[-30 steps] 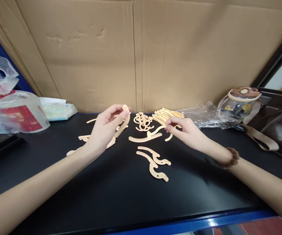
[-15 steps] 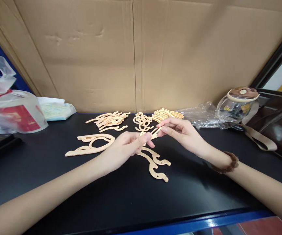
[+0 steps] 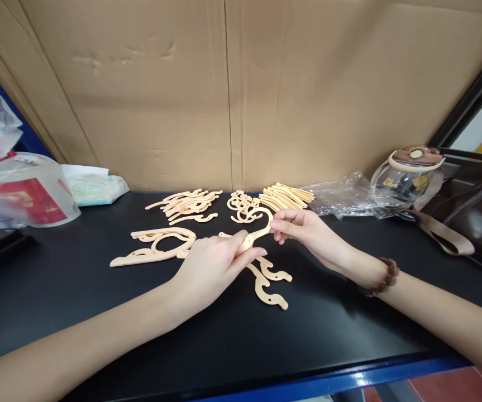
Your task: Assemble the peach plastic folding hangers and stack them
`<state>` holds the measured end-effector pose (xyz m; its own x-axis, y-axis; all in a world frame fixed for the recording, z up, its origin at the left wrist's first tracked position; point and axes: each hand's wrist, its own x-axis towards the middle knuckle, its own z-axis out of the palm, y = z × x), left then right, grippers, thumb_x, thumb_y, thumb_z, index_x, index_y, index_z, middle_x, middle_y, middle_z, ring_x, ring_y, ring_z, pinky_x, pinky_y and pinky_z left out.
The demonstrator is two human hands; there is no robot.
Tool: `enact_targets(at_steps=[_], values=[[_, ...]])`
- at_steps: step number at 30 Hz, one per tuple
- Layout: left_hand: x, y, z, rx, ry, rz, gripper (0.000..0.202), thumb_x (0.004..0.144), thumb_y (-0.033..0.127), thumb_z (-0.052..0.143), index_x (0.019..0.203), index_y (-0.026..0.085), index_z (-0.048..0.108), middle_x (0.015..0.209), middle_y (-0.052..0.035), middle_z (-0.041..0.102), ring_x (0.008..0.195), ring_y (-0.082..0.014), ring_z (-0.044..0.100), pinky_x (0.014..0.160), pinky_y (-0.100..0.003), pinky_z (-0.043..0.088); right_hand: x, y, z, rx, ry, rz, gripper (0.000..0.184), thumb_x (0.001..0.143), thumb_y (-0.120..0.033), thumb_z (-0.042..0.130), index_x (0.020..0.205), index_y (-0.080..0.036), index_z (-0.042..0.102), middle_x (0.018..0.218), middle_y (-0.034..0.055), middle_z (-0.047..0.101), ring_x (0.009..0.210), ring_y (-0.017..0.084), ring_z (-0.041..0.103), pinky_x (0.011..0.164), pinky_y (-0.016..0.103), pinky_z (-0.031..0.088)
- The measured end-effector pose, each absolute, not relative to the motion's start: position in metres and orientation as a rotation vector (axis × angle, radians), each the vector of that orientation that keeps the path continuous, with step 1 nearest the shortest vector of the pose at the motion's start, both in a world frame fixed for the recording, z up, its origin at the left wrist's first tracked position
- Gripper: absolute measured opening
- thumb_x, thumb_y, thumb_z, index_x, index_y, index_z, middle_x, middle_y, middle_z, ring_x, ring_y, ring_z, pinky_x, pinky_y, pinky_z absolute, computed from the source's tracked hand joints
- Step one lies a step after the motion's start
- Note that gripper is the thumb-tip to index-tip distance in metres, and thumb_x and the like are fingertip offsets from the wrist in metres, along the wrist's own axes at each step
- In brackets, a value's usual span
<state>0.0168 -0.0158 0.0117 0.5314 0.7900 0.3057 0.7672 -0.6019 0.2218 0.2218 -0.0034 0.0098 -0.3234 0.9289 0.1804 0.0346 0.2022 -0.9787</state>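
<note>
A beige hanger hook (image 3: 267,224) is held between my two hands above the table, its curved end pointing up. My left hand (image 3: 213,262) is closed around its lower end, thumb on top near a small round hole. With thumb and fingertips, my right hand (image 3: 299,228) pinches the right side of the curve. Beneath and in front of my left hand lie two hanger arms (image 3: 270,296) with curved notched ends, partly hidden by the hand. Left of that hand rests an assembled-looking folded hanger (image 3: 152,255) with a round opening.
Along the back lie piles of hanger arms (image 3: 190,204), hooks (image 3: 241,204) and thin strips (image 3: 285,195). A clear plastic bag (image 3: 341,195) and a transparent bottle (image 3: 408,176) are at right. At left stand a bagged container (image 3: 27,190), a tissue pack (image 3: 92,187) and a dark flat object (image 3: 0,248).
The hook has turned so its curve now shows upright. My left hand has rolled over its lower end, and my right hand has shifted onto the curve.
</note>
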Motion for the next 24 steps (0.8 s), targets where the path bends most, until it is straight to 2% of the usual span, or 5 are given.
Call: enact_targets(at_steps=[6, 12, 15, 20, 24], values=[[0.014, -0.011, 0.009, 2.809, 1.478, 0.582, 0.042, 0.094, 0.052, 0.039, 0.068, 0.020, 0.046, 0.051, 0.0038, 0.049, 0.043, -0.0128, 0.045, 0.047, -0.024, 0.022, 0.222, -0.004, 0.011, -0.912, -1.620, 1.266, 0.027, 0.078, -0.039, 0.068, 0.068, -0.017, 0.057, 0.064, -0.0032, 0.054, 0.062, 0.009, 0.050, 0.066, 0.025, 0.044], [0.015, -0.012, 0.005, 2.933, 1.233, 0.542, 0.031, 0.095, 0.045, 0.040, 0.089, 0.019, 0.056, 0.059, 0.0017, 0.061, 0.048, -0.0141, 0.055, 0.046, -0.023, 0.025, 0.213, -0.012, 0.005, -0.845, -1.643, 1.528, 0.025, 0.085, -0.042, 0.061, 0.087, -0.019, 0.051, 0.075, -0.0016, 0.060, 0.067, 0.010, 0.057, 0.062, 0.024, 0.047], [0.015, -0.014, 0.005, 2.933, 1.190, 0.556, 0.029, 0.095, 0.044, 0.040, 0.095, 0.020, 0.057, 0.059, 0.0022, 0.062, 0.049, -0.0140, 0.057, 0.047, -0.023, 0.026, 0.211, -0.012, 0.003, -0.851, -1.622, 1.518, 0.024, 0.086, -0.040, 0.061, 0.083, -0.017, 0.054, 0.075, -0.0005, 0.062, 0.065, 0.009, 0.057, 0.065, 0.025, 0.048], [0.015, -0.013, 0.005, 2.828, 1.334, 0.546, 0.041, 0.092, 0.054, 0.038, 0.077, 0.019, 0.054, 0.048, 0.0033, 0.052, 0.044, -0.0140, 0.052, 0.046, -0.023, 0.025, 0.219, -0.006, 0.004, -0.897, -1.502, 1.429, 0.022, 0.078, -0.036, 0.070, 0.079, -0.016, 0.062, 0.075, -0.0007, 0.063, 0.067, 0.009, 0.056, 0.068, 0.024, 0.047], [0.015, -0.010, 0.003, 2.778, 1.362, 0.574, 0.046, 0.092, 0.055, 0.037, 0.064, 0.019, 0.048, 0.045, 0.0038, 0.047, 0.041, -0.0133, 0.048, 0.046, -0.024, 0.024, 0.224, -0.003, 0.005, -0.860, -1.489, 1.500, 0.018, 0.077, -0.033, 0.072, 0.084, -0.017, 0.066, 0.081, -0.0004, 0.065, 0.072, 0.008, 0.058, 0.072, 0.024, 0.047]])
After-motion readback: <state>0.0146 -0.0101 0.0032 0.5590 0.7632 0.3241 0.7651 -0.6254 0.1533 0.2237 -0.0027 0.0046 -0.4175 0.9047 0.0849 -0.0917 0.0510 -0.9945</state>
